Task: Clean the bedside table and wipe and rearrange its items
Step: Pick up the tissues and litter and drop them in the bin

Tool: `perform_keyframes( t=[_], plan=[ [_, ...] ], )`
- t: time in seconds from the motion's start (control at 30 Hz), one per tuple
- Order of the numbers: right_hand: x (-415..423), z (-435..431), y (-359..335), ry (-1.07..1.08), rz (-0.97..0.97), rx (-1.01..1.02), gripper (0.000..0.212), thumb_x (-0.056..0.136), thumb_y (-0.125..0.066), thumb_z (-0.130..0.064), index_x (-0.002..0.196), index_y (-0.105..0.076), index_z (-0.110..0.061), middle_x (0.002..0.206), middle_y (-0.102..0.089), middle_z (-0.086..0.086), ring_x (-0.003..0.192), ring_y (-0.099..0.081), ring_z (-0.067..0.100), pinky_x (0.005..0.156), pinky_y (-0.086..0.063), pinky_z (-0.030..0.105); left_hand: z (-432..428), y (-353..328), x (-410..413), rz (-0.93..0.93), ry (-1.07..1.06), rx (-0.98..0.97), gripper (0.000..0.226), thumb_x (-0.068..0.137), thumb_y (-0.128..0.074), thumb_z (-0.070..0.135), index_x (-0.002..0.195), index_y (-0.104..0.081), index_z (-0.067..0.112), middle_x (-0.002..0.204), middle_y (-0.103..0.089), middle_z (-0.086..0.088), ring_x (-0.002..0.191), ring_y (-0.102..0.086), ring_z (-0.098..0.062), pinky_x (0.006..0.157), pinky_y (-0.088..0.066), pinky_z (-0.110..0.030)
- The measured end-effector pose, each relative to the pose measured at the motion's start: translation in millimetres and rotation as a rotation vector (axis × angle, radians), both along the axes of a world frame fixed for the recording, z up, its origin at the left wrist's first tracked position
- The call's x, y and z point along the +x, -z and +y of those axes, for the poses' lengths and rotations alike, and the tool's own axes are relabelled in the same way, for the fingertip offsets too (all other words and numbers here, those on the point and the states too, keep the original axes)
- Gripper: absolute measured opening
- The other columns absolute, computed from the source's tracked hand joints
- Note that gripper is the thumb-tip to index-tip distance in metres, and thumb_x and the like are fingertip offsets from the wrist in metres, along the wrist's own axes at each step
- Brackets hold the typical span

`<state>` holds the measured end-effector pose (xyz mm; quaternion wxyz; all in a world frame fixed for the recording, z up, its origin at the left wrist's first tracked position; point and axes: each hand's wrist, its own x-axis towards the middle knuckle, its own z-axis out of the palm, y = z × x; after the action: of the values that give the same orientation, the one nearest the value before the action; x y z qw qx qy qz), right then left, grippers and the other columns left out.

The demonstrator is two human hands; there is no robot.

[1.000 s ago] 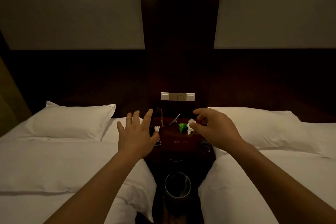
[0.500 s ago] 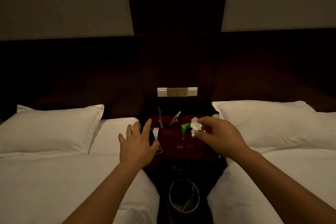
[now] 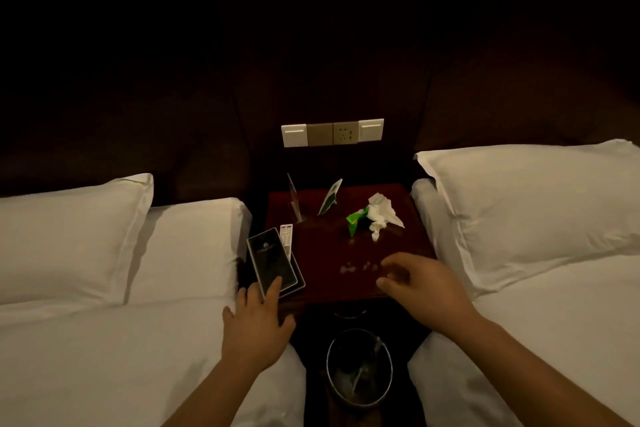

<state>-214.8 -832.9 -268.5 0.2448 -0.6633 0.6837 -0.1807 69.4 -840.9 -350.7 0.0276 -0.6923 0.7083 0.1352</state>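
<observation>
Metal round waste bin (image 3: 358,367) nearest, centre floor | left hand (image 3: 258,326) flat, fingertip on black rectangular folder (image 3: 273,262) at near-left edge of dark red wooden bedside table (image 3: 329,253) | right hand (image 3: 420,282) loosely curled, seemingly empty, over near-right edge | crumpled white tissue (image 3: 382,213), green wrapper (image 3: 356,220) far-right | risk: pushed folder slides off edge.

One wide-angle camera, worn on the person's head, is looking forward and steeply down from the gap between the left bed (image 3: 104,340) and the right bed (image 3: 554,322), facing the dark headboard wall (image 3: 311,45). It is hovering close above the bedside table (image 3: 329,253), which is filling the centre, while the bin (image 3: 360,367) is sitting low in the view.
</observation>
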Motion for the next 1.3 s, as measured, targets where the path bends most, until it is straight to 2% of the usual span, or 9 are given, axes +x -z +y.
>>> perform_keyframes(
  t=[0.27,0.5,0.63,0.73,0.87,1.03,1.1,1.2,1.3],
  plan=[
    [-4,-85,113,0.035,-0.102,0.196,0.03,0.088,-0.065,-0.042,0.116,-0.064,-0.029,0.089,-0.065,-0.014,0.08,-0.062,0.002,0.072,-0.051,0.021,-63,97,3,-0.012,-0.007,0.054,0.074,0.089,-0.036,0.06,0.155,-0.018,0.034,0.154,-0.032,-0.006,0.143,-0.029,-0.029,0.111,-0.036,-0.048],
    [10,-160,197,0.077,-0.066,0.164,0.022,0.086,-0.066,-0.034,0.108,-0.067,-0.029,0.084,-0.068,-0.01,0.078,-0.061,0.002,0.073,-0.054,0.028,-157,185,-60,-0.019,0.281,-0.044,0.065,0.092,-0.025,0.055,0.151,-0.033,0.029,0.153,-0.037,-0.009,0.148,-0.02,-0.036,0.122,-0.008,-0.056],
    [13,-198,240,0.123,-0.035,0.058,0.032,0.086,-0.067,-0.029,0.117,-0.063,-0.032,0.097,-0.06,-0.014,0.073,-0.052,-0.006,0.062,-0.039,0.012,-195,238,-88,-0.108,0.468,0.005,0.069,0.095,-0.018,0.058,0.151,-0.033,0.022,0.156,-0.032,-0.02,0.148,-0.017,-0.042,0.119,0.001,-0.061],
    [11,-220,262,0.125,0.004,-0.028,0.046,0.087,-0.066,-0.027,0.131,-0.054,-0.032,0.11,-0.052,-0.011,0.069,-0.049,-0.008,0.058,-0.03,0.006,-196,270,-94,-0.092,0.428,0.052,0.065,0.096,-0.024,0.06,0.15,-0.038,0.027,0.156,-0.036,-0.018,0.147,-0.025,-0.042,0.117,-0.013,-0.065],
    [1,-244,278,0.169,0.026,-0.137,0.065,0.085,-0.065,-0.018,0.143,-0.039,-0.033,0.128,-0.045,-0.005,0.077,-0.058,0.007,0.06,-0.047,0.021,-194,293,-90,0.006,0.379,-0.022,0.053,0.093,-0.042,0.055,0.139,-0.051,0.03,0.147,-0.05,-0.01,0.14,-0.04,-0.036,0.112,-0.027,-0.061],
    [0,-287,286,0.023,0.196,-0.125,0.087,0.086,-0.062,-0.015,0.149,-0.012,-0.049,0.094,-0.05,0.001,0.065,-0.053,0.013,0.046,-0.035,0.02,-194,305,-88,0.042,0.38,-0.097,0.049,0.092,-0.043,0.051,0.135,-0.052,0.03,0.144,-0.053,-0.009,0.136,-0.045,-0.034,0.11,-0.029,-0.059],
    [1,-307,289,-0.008,0.24,-0.038,0.083,0.086,-0.06,-0.012,0.15,-0.018,-0.044,0.097,-0.056,0.008,0.07,-0.058,0.02,0.047,-0.036,0.023,-194,305,-87,0.047,0.376,-0.129,0.049,0.092,-0.043,0.052,0.135,-0.053,0.03,0.143,-0.053,-0.009,0.135,-0.046,-0.034,0.109,-0.033,-0.059],
    [-2,-316,290,-0.025,0.286,0.082,0.06,0.083,-0.06,-0.012,0.14,-0.048,-0.027,0.12,-0.062,0.011,0.101,-0.062,0.029,0.07,-0.047,0.028,-194,307,-87,0.057,0.369,-0.169,0.049,0.092,-0.043,0.052,0.135,-0.053,0.03,0.144,-0.052,-0.009,0.135,-0.045,-0.034,0.108,-0.036,-0.059],
    [-8,-294,283,0.033,0.195,0.057,0.039,0.079,-0.061,-0.012,0.118,-0.065,-0.017,0.112,-0.068,0.007,0.097,-0.064,0.027,0.071,-0.047,0.028,-193,306,-87,0.07,0.362,-0.174,0.049,0.093,-0.043,0.052,0.136,-0.051,0.031,0.146,-0.05,-0.009,0.137,-0.042,-0.034,0.109,-0.035,-0.059]
  ],
)
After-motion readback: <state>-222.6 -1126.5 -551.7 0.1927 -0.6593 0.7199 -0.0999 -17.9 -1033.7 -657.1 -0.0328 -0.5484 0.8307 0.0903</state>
